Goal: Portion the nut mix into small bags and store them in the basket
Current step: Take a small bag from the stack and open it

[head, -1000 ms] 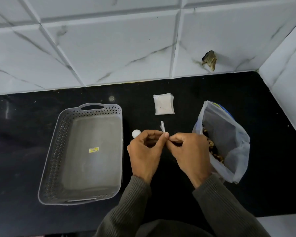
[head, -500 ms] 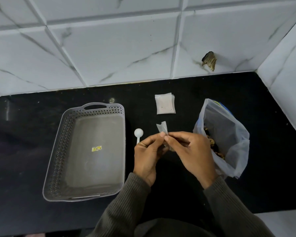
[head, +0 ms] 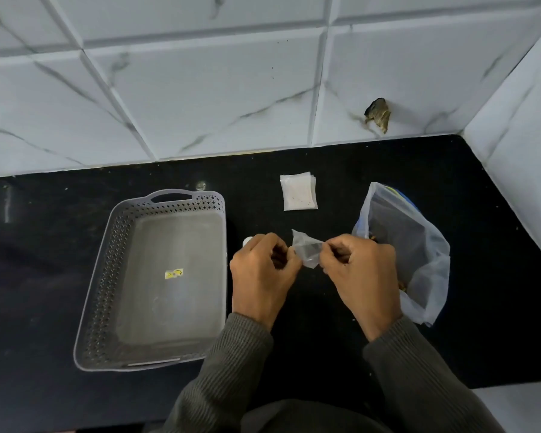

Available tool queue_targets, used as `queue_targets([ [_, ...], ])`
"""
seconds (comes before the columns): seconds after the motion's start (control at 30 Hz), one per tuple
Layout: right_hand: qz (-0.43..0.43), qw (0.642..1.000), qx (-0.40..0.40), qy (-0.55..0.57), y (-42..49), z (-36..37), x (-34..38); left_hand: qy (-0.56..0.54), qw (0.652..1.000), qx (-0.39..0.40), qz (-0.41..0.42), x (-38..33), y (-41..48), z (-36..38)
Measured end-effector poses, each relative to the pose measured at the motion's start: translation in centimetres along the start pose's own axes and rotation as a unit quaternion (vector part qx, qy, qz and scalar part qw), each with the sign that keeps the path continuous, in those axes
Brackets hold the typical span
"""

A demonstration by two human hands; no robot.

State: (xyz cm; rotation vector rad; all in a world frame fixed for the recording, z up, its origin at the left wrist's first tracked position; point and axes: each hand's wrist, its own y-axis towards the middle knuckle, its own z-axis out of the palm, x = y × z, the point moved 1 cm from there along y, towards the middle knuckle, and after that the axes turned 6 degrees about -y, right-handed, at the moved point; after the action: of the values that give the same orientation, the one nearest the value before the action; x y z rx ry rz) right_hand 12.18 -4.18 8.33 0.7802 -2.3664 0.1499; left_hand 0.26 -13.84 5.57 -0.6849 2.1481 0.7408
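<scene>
Plastic this thin is the trouble: the small bag (head: pixel 306 252) pinched between the two hands looks limp and crumpled. I judge its mouth is not yet properly open, so the film could cling to itself, slip out of a pinch, or tear if the hands pull apart too hard. Should it drop, it would land on the black counter (head: pixel 44 220) between the grey basket (head: pixel 113 276) and the big bag of nut mix (head: pixel 419 245), whose slack open mouth stands just beside the right hand (head: pixel 359 276); a careless wrist could tip it and scatter nuts. The white scoop (head: pixel 248 241) lies mostly hidden behind the left hand (head: pixel 263 276), and a blind reach could flick it away. The left hand's fingers are curled, thumb and forefinger nipping the bag's left edge, and the right hand's fingers are curled likewise, pinching its right edge. So the little bag hangs stretched in the gap between the two sets of fingertips, touching neither the basket nor the big bag, with one corner poking up free. The basket, to the left, holds no filled bags that I can see, and a stack of spare small bags (head: pixel 298 192) sits near the tiled wall, well apart from the hands.
</scene>
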Motion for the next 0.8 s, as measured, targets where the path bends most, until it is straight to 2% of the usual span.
queue_targets([
  [0.07, -0.010, 1.000, 0.006, 0.000, -0.1, 0.0, 0.3, 0.006, 1.000, 0.023, -0.007, -0.3, 0.2, 0.1],
  [0.27, -0.044, 0.998, 0.028, -0.030, -0.2, 0.1, 0.3, -0.044, 0.990, 0.062, -0.121, -0.4, 0.5, 0.7],
  [0.37, -0.034, 0.991, 0.078, -0.103, -0.2, 0.3, 0.2, -0.131, 0.972, 0.062, -0.184, -0.4, 0.4, 0.8],
  [0.47, -0.005, 0.989, 0.132, -0.072, -0.2, 0.7, 0.3, -0.215, 0.949, 0.074, -0.219, -1.0, 0.2, 1.0],
  [0.53, 0.007, 0.989, 0.135, -0.068, 0.0, 0.7, 0.2, -0.211, 0.951, 0.073, -0.212, -0.9, 0.1, 0.9],
  [0.63, 0.023, 0.992, 0.099, -0.080, 0.4, 0.5, -0.2, -0.135, 0.971, 0.078, -0.183, -0.2, 0.1, 0.6],
  [0.73, 0.028, 0.991, 0.102, -0.080, 0.5, 0.6, -0.2, -0.066, 0.986, 0.108, -0.112, 0.3, 0.2, 0.5],
  [0.8, 0.029, 0.990, 0.114, -0.084, 0.6, 0.7, -0.3, -0.085, 0.984, 0.146, -0.057, 0.6, 0.2, 0.6],
])
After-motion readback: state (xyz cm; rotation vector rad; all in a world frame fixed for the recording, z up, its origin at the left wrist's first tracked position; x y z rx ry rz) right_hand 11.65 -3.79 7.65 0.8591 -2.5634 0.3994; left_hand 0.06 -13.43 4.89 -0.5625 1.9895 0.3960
